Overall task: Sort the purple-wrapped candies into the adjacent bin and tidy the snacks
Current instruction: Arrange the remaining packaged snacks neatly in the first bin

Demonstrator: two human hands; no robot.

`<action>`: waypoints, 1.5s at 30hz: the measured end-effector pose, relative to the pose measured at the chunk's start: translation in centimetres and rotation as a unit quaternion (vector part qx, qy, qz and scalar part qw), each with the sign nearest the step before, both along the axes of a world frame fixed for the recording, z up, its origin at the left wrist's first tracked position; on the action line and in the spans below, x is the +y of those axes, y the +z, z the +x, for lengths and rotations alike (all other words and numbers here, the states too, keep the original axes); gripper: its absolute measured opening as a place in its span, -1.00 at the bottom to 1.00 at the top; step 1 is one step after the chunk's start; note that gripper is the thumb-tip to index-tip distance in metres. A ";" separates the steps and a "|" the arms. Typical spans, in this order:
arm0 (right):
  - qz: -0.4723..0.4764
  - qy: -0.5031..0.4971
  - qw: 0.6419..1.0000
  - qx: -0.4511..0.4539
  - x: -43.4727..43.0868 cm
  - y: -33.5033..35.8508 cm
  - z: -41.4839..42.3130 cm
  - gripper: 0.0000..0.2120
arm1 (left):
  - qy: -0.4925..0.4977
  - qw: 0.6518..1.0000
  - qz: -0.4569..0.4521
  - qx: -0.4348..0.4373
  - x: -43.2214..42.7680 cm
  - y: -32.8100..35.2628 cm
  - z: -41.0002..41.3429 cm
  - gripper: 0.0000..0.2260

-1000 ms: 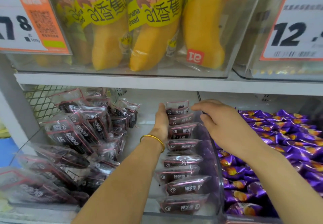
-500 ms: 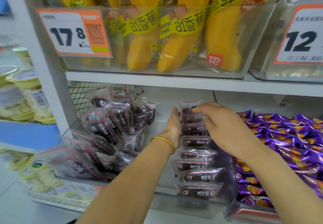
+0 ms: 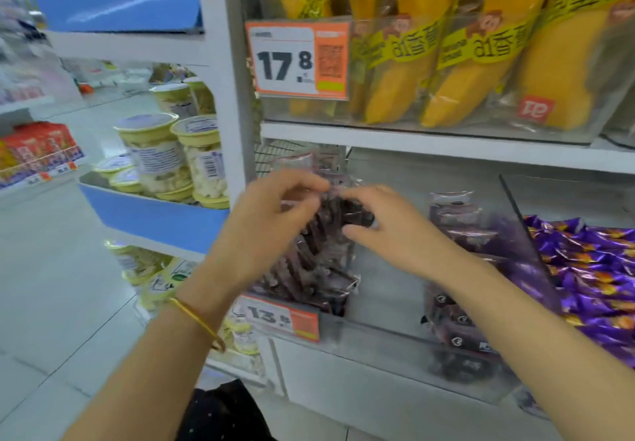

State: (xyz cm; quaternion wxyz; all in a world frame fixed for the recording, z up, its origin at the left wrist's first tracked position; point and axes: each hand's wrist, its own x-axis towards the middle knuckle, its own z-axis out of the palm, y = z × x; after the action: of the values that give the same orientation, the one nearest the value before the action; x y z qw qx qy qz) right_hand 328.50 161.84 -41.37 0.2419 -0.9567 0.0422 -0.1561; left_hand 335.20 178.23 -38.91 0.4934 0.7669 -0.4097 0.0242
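Observation:
Purple-wrapped candies [image 3: 591,268] lie heaped in the right-hand bin of the lower shelf. Dark snack packets [image 3: 316,268] are piled at the left of the clear bin [image 3: 378,337], and a neat row of the same packets [image 3: 457,234] runs along its right side. Both hands are at the top of the left pile. My left hand [image 3: 271,220] curls its fingers round the packet tops. My right hand [image 3: 388,231] pinches a dark packet [image 3: 359,215] between finger and thumb. The view is blurred.
A clear divider [image 3: 522,220] separates the dark packets from the purple candies. Price tags 13.8 [image 3: 281,317] and 17.8 [image 3: 299,59] hang on the bin fronts. Yellow banana breads [image 3: 464,62] fill the shelf above. Lidded jars [image 3: 165,155] stand on the left rack.
My view has swung left. Both hands left the neat row on the right and moved over to the loose pile on the left, where they now hold packets.

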 end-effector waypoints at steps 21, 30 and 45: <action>-0.093 -0.071 0.988 0.104 2.3 1.5 9.0 -0.52 | -0.081 0.831 0.481 -0.269 4.4 -0.2 6.1 -0.71; 0.031 -0.027 0.996 0.085 1.4 1.7 9.7 -0.63 | -0.120 0.872 0.396 -0.263 3.7 -0.2 6.4 -0.81; 0.194 -0.167 0.962 -0.097 -4.2 1.5 2.5 -0.83 | -0.169 0.895 0.265 -0.317 -0.7 2.3 0.4 -0.85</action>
State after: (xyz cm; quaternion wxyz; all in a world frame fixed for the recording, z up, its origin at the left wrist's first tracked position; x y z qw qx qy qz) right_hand 330.96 157.66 -39.92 0.3961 -0.8511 0.2073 -0.2752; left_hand 335.63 177.57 -36.65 0.1125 0.7401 -0.6590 0.0733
